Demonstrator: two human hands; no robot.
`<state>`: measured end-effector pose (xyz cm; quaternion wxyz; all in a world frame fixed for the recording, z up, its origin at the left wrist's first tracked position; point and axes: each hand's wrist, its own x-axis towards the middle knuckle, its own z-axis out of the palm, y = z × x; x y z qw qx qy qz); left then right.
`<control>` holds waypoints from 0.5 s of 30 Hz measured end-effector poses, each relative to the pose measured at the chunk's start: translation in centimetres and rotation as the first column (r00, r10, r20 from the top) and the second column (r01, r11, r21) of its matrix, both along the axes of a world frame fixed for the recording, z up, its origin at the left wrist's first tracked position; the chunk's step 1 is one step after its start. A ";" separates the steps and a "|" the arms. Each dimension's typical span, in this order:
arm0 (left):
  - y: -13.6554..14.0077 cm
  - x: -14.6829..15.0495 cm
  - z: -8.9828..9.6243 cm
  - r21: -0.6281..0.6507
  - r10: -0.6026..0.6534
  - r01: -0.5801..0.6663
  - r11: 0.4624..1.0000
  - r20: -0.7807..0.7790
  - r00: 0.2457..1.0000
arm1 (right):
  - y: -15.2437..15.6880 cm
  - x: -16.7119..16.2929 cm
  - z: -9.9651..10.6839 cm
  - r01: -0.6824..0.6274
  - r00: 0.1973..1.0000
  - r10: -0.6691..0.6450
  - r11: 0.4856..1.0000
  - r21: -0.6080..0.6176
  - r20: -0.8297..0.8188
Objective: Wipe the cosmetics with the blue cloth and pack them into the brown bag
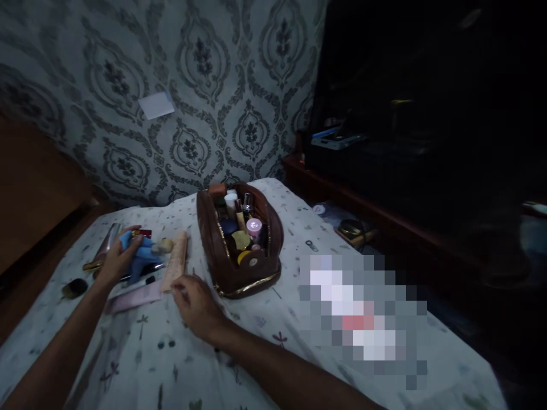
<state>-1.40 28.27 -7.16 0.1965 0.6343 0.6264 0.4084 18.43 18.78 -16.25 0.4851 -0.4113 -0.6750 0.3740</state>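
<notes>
My left hand [118, 256] is closed around a soft-looking blue thing [147, 250] with a pale, rounded end, whose kind I cannot make out. Under and beside it lie a shiny tube [110, 242] and other small cosmetics, partly hidden. The fingers of my right hand [197, 302] are curled together at the lower end of a peach patterned strip [176, 263], and whether they grip it is unclear. A pale pink tube [139, 296] lies just left of them. The brown cosmetic bag [239, 280] stands unzipped beyond my right hand, with several bottles and jars inside.
A small dark round item [74, 288] lies left of my left forearm. On the right, part of the patterned bedsheet [273, 364] is covered by a blurred, pixelated patch. A large black screen [419, 114] and dark shelf stand at the right; patterned wallpaper [205, 68] is behind.
</notes>
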 end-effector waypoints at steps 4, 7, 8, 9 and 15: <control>-3.6 1.6 -0.7 -0.074 -0.031 0.046 0.996 0.187 0.982 | 0.5 -0.2 -0.7 -0.018 0.979 0.009 0.999 -0.042 -0.205; -5.8 2.8 -1.2 -0.084 -0.115 0.134 0.987 0.206 0.972 | 0.8 -0.4 -1.0 -0.071 0.933 0.023 0.990 -0.122 -0.359; -6.5 3.2 -1.4 -0.063 -0.150 0.163 0.985 0.173 0.974 | 0.9 -0.4 -0.9 -0.099 0.917 0.030 0.983 -0.153 -0.397; -7.2 3.6 -1.5 -0.033 -0.186 0.193 0.981 0.134 0.973 | 1.0 -0.3 -0.8 -0.125 0.904 0.039 0.976 -0.178 -0.426; -10.7 5.5 -2.8 0.083 -0.335 0.339 0.937 -0.056 0.940 | 1.0 0.3 0.3 -0.183 0.889 0.067 0.959 -0.217 -0.454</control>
